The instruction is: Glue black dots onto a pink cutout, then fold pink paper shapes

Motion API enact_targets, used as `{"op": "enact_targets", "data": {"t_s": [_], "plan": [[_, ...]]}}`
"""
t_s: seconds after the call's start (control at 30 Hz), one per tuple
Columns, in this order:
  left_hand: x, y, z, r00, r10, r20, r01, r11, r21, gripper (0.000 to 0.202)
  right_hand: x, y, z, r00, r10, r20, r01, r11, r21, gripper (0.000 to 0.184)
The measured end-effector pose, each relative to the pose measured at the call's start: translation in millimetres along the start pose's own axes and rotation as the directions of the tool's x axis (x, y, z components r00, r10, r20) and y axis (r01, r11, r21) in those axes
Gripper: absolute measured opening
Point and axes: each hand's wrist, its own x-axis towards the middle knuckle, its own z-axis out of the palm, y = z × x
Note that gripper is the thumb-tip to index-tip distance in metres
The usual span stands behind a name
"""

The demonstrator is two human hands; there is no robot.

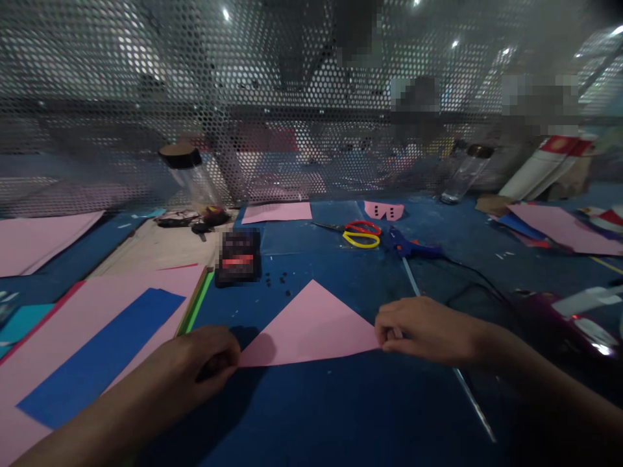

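A pink paper folded into a triangle [311, 324] lies flat on the blue table [341, 402], its apex pointing away from me. My left hand [204, 363] pinches the triangle's left corner, fingers curled closed. At the right corner, my right hand [423, 327] grips the paper with fingers pressed together. Both hands rest on the table surface.
Red and yellow scissors [360, 233] and a blue glue gun [409, 246] with a black cord lie behind the triangle. Pink and blue sheets [97, 344] are stacked at left. A small dark box [237, 256], a clear jar [192, 175] and a perforated metal screen [292, 97] stand behind.
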Motion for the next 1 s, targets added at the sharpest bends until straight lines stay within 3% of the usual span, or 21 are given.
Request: {"op": "enact_targets", "data": {"t_s": [0.27, 0.53, 0.7, 0.83, 1.0], "plan": [[-1.1, 7.8, -3.0, 0.998, 0.005, -0.055, -0.003, 1.0, 0.027, 0.016, -2.1, -0.3, -4.3, 1.0, 0.028, 0.014, -0.028, 0.999, -0.03, 0.01], [-1.0, 6.2, -8.4, 0.999, 0.031, -0.014, -0.03, 0.997, 0.066, 0.014, -3.9, 3.2, -3.7, 0.999, -0.013, 0.03, 0.015, 0.997, -0.075, 0.012], [-4.5, 11.9, -5.9, 0.991, 0.109, -0.083, -0.096, 0.984, 0.147, 0.018, -4.1, 0.1, 5.0, 0.989, -0.134, -0.064, 0.128, 0.987, -0.096, 0.009], [-4.3, 12.2, -5.0, 0.993, 0.091, -0.071, -0.079, 0.984, 0.16, 0.018, 4.3, -11.7, 16.3, 0.961, -0.24, -0.14, 0.238, 0.971, -0.03, 0.017], [-5.4, 10.0, -5.1, 0.994, 0.081, -0.072, -0.069, 0.985, 0.156, 0.016, 15.8, -18.0, 27.3, 0.935, -0.312, -0.17, 0.302, 0.95, -0.083, 0.007]]}}
